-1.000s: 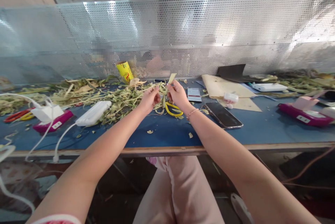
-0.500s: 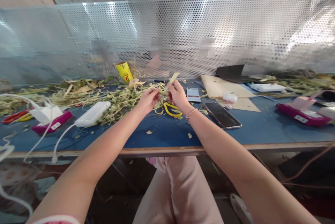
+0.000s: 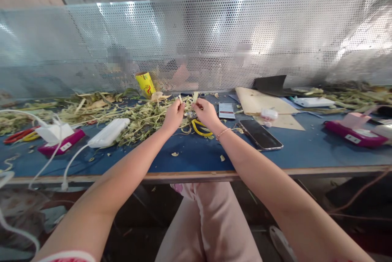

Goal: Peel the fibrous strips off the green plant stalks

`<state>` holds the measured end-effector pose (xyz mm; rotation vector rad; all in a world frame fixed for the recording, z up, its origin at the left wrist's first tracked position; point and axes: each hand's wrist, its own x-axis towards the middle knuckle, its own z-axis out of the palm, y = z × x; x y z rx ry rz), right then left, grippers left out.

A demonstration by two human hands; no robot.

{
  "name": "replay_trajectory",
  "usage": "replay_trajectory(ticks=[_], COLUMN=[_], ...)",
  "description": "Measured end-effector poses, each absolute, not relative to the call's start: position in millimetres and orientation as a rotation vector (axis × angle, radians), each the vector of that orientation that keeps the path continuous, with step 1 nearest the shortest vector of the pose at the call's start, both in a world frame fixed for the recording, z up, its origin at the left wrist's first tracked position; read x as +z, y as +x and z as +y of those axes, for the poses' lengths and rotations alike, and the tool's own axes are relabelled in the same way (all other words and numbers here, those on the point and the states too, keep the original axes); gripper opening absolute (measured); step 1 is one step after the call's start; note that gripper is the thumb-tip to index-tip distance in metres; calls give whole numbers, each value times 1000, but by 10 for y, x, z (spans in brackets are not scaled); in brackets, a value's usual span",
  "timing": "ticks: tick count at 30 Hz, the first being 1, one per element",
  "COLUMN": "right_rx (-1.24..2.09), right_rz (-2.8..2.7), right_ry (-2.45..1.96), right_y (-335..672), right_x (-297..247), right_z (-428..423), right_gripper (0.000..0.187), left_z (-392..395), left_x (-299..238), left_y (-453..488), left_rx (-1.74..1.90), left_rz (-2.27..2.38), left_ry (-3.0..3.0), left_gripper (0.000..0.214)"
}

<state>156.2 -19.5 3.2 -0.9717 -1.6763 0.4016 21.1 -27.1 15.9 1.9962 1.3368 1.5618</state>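
Over the blue table, my left hand [image 3: 174, 115] is closed, with the short end of a pale plant strip [image 3: 180, 99] sticking up from its pinch. Close to its right, my right hand [image 3: 206, 112] pinches a wider pale green plant strip [image 3: 195, 96] that points upward. Whether the two pieces are joined between the hands, I cannot make out. Just below my right hand lie the curved yellow handles [image 3: 202, 130] of a tool, its other end hidden. A heap of dried, tangled plant stems [image 3: 139, 119] spreads to the left of my left hand.
A white power bank [image 3: 108, 133] and a purple power strip [image 3: 63, 143] lie on the left. Right of my hands are a phone [image 3: 260, 134], an earphone case [image 3: 269, 114] and brown paper [image 3: 263, 101]. Behind stand a yellow tube [image 3: 145, 84] and a perforated metal screen [image 3: 208, 29].
The pale strip in my right hand has turned more upright and sits lower. My left hand has closed and turned upward, and a pale end now shows above its fingers.
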Motion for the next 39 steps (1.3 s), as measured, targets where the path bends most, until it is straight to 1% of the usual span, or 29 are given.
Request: replay_trajectory(ticks=[4, 8, 14, 18, 22, 26, 33, 39], right_rx=[375, 281, 472, 412, 396, 357, 392, 478], right_rz=[-1663, -1659, -1655, -1680, -1710, -1698, -1719, -1690], right_ry=[-965, -926, -1026, -1014, -1001, -983, -946, -932], right_y=[1534, 1508, 1477, 1445, 1411, 1406, 1404, 1400], right_x=[12, -12, -55, -75, -101, -81, -5, -31], right_z=[-193, -163, -159, -186, -192, -222, -309, -279], right_gripper=[15, 15, 15, 13, 10, 9, 14, 14], left_z=[-263, -260, -192, -188, -233, -259, -293, -287], left_x=[121, 94, 45, 32, 38, 22, 29, 34], left_y=[213, 242, 256, 273, 291, 288, 299, 307], left_rx=[1518, 1514, 1513, 1509, 1530, 1525, 1486, 1545], left_rz=[1318, 1271, 1232, 1285, 1373, 1330, 1291, 1236], left_ry=[1954, 1896, 1698, 1697, 1849, 1954, 1875, 1750], left_gripper=[23, 25, 25, 25, 24, 20, 18, 22])
